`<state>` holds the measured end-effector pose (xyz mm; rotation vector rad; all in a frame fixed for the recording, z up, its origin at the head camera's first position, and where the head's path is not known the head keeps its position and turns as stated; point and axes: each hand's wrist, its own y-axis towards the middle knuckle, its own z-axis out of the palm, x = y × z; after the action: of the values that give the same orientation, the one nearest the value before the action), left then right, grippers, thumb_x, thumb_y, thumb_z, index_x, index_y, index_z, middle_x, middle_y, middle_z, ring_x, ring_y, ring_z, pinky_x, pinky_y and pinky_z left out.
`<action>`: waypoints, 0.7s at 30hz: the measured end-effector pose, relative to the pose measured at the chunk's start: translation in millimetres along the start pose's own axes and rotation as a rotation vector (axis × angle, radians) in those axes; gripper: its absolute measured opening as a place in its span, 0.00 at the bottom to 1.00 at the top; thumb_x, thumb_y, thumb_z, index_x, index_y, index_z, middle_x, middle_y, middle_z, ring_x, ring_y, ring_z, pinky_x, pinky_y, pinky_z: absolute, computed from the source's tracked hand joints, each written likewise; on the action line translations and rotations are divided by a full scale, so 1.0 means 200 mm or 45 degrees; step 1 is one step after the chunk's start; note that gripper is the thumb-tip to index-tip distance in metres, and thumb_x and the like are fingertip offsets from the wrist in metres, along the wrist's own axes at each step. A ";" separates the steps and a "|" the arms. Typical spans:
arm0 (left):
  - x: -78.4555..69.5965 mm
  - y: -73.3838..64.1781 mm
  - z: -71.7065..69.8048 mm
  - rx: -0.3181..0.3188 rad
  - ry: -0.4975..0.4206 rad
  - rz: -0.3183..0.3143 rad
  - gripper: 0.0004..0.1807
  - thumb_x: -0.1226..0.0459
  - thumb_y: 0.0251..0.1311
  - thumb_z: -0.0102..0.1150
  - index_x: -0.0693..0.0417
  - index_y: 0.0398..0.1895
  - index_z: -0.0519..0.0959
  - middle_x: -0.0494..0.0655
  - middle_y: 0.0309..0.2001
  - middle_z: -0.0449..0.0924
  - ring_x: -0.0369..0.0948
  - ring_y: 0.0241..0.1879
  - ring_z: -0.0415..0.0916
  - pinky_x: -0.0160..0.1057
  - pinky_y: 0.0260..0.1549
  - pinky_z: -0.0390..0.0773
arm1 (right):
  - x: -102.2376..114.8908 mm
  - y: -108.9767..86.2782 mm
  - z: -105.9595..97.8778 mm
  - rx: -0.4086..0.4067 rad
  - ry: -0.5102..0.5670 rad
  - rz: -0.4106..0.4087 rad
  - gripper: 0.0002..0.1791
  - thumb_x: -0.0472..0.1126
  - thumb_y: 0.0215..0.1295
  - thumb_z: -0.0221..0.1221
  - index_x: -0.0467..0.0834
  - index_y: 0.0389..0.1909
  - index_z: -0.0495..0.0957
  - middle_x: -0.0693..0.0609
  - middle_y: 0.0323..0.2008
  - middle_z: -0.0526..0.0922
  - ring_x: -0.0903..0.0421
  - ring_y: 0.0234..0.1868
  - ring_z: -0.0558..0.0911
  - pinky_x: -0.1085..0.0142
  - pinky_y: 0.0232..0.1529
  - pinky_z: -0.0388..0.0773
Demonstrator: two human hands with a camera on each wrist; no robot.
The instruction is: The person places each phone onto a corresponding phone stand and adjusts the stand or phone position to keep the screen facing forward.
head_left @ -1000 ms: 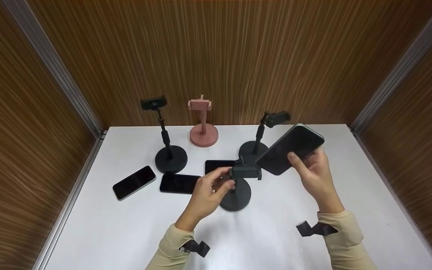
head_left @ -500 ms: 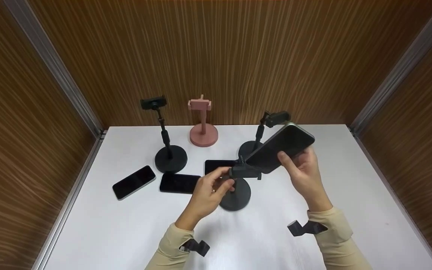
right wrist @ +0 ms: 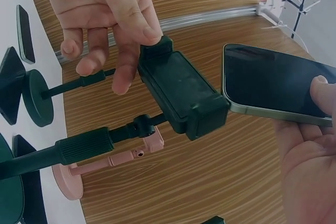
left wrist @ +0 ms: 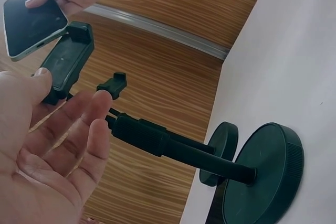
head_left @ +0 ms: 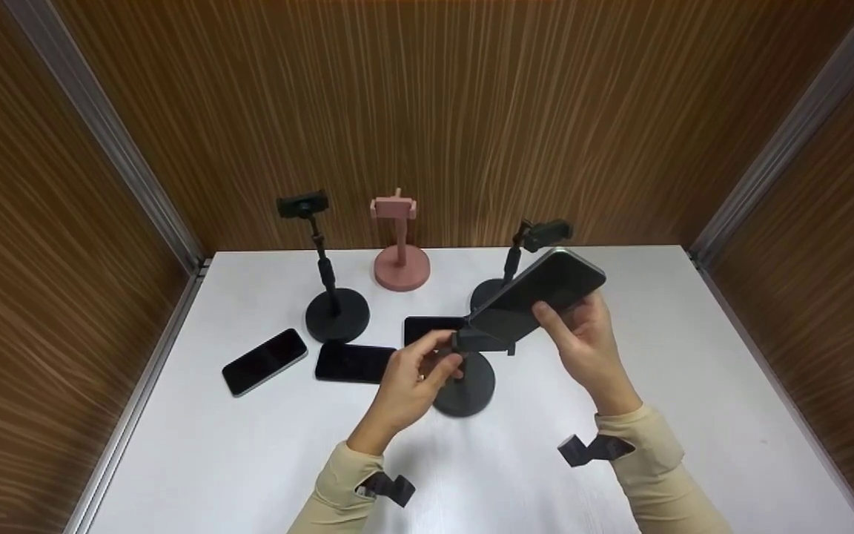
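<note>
My left hand point(head_left: 412, 386) pinches one end of the holder point(right wrist: 178, 85) on the front black phone stand point(head_left: 465, 393) between thumb and forefinger; its other fingers are loosely bent. The stand is upright on its round base. My right hand point(head_left: 586, 360) grips a dark-screened phone point(head_left: 538, 293), thumb on the screen and fingers behind. The phone is tilted, its lower left corner over the holder in the head view. In the right wrist view, the phone's edge is close beside the holder's far end; whether they touch I cannot tell. No phone sits in the holder.
Behind stand two more black stands point(head_left: 338, 315) point(head_left: 545, 235) and a pink stand point(head_left: 402, 268). Three phones lie on the white table point(head_left: 197, 460): one at left point(head_left: 265, 362), one in the middle point(head_left: 353, 363), one partly hidden point(head_left: 431, 325). Wood-grain panels point(head_left: 427, 111) enclose the table.
My right hand has brought the phone leftward, nearer the front stand's holder, so it now overlaps the holder in the head view. My left hand has stayed in place.
</note>
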<state>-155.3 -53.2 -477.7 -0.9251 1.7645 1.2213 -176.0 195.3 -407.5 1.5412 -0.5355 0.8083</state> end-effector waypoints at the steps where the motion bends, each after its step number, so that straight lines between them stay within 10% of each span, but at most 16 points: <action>1: 0.00 0.00 0.00 -0.002 -0.005 0.000 0.16 0.60 0.77 0.63 0.55 0.62 0.83 0.56 0.46 0.90 0.47 0.39 0.91 0.32 0.37 0.86 | 0.00 0.00 0.01 0.015 -0.003 -0.005 0.25 0.20 0.73 0.57 0.45 0.64 0.71 0.60 0.50 0.89 0.63 0.50 0.90 0.69 0.52 0.88; 21: 0.02 0.00 0.01 0.005 -0.058 0.029 0.17 0.61 0.77 0.63 0.56 0.63 0.82 0.62 0.47 0.89 0.50 0.39 0.91 0.43 0.42 0.91 | -0.06 -0.02 0.06 0.189 -0.134 0.036 0.25 0.16 0.68 0.58 0.26 0.64 0.66 0.61 0.52 0.86 0.63 0.52 0.89 0.69 0.53 0.88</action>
<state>-156.9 -50.7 -480.7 -0.8707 1.7448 1.2436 -178.4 182.0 -418.4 1.7234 -0.5856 0.8063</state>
